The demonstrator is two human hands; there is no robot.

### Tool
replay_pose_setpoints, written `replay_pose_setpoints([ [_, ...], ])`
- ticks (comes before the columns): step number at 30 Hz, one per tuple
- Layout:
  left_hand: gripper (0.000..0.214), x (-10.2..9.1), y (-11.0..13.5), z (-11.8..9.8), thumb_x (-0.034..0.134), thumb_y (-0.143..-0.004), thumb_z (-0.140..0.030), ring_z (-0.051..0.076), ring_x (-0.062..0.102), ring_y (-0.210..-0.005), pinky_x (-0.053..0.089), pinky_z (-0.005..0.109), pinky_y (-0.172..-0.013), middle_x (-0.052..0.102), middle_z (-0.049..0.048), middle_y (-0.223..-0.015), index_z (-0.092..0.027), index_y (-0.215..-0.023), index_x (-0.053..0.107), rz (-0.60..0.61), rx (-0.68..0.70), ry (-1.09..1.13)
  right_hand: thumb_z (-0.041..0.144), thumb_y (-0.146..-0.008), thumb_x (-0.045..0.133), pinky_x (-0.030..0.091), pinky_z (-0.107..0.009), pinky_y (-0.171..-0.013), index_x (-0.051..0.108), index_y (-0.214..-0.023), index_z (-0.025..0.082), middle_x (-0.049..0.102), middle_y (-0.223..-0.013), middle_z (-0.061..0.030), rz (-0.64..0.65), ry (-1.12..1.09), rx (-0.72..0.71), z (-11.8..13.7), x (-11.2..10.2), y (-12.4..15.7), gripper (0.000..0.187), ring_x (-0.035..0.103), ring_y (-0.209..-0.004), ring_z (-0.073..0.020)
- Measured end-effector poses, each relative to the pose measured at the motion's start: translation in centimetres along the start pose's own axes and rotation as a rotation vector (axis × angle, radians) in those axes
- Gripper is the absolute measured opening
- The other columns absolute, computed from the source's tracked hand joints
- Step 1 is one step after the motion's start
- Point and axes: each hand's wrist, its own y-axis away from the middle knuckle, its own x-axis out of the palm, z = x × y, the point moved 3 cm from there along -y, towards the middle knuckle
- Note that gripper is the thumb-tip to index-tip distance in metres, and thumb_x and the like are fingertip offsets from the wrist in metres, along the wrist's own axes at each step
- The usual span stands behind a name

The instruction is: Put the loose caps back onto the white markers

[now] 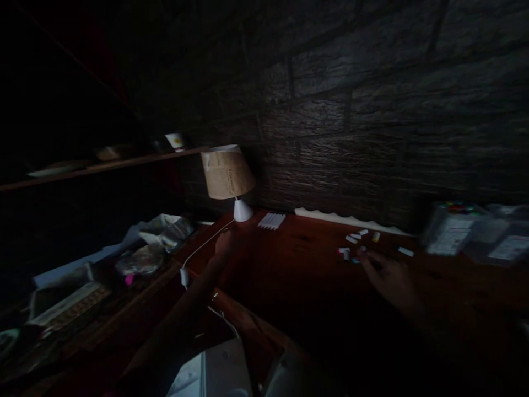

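Observation:
The scene is very dim. My left hand (pixel 226 241) rests on the dark reddish wooden table (pixel 289 259), just in front of the white base of a table lamp (pixel 243 211) with a tan printed shade. Its fingers are too dark to make out. On the right, my right hand (pixel 388 275) is held in a pinch at the scattered small pale cylinders (pixel 351 239), some with coloured ends. A small pale bit shows at its fingertips, too blurred to name. A row of white sticks (pixel 271 221) lies side by side right of the lamp.
Clear plastic boxes (pixel 450 234) stand at the right by the brick wall (pixel 322 116). A lamp cord with a white switch (pixel 184 275) hangs over the left edge. Bags (pixel 144 259) and a basket (pixel 66 300) lie left. A shelf (pixel 136 161) holds a cup (pixel 176 141).

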Motion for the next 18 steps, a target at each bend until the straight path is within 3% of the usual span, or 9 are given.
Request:
replay_pose_setpoints([
  [2, 0.038, -0.5, -0.4, 1.4, 0.053, -0.087, -0.038, 0.029, 0.064, -0.107, 0.048, 0.032, -0.087, 0.068, 0.0157, -0.114, -0.015, -0.116, 0.061, 0.013, -0.011, -0.008, 0.057, -0.084, 0.044, 0.041, -0.028, -0.048, 0.071, -0.071, 0.024, 0.070, -0.061, -0.0035, 0.011, 0.005, 0.009, 0.2, 0.0, 0.1, 0.045, 0.061, -0.046, -0.0182],
  [5, 0.032, -0.4, -1.0, 0.8, 0.055, -0.087, -0.034, 0.027, 0.064, -0.106, 0.048, 0.029, -0.087, 0.070, 0.0141, -0.111, -0.016, -0.111, 0.065, 0.036, 0.053, 0.022, 0.057, -0.084, 0.045, 0.041, -0.029, -0.047, 0.072, -0.072, 0.025, 0.070, -0.060, -0.0034, 0.002, 0.024, 0.027, 0.4, -0.1, 0.2, 0.044, 0.059, -0.044, -0.0182],
  [12, 0.029, 2.0, -3.0, -6.6, 0.049, -0.090, -0.032, 0.024, 0.064, -0.106, 0.047, 0.028, -0.089, 0.069, 0.0102, -0.114, -0.020, -0.105, 0.070, 0.068, 0.179, 0.109, 0.056, -0.086, 0.043, 0.045, -0.030, -0.054, 0.073, -0.077, 0.024, 0.073, -0.066, -0.0036, 0.001, 0.035, 0.029, -0.5, 0.2, 0.1, 0.045, 0.063, -0.050, -0.0198],
  [18, 0.030, 3.0, -4.8, -12.3, 0.058, -0.085, -0.035, 0.035, 0.059, -0.111, 0.044, 0.048, -0.092, 0.065, 0.0209, -0.115, -0.011, -0.099, 0.069, 0.176, 0.102, 0.161, 0.052, -0.090, 0.042, 0.042, -0.027, -0.054, 0.072, -0.075, 0.021, 0.071, -0.065, -0.0024, 0.015, 0.008, 0.044, -0.5, 0.4, -0.2, 0.045, 0.062, -0.053, -0.0181],
])
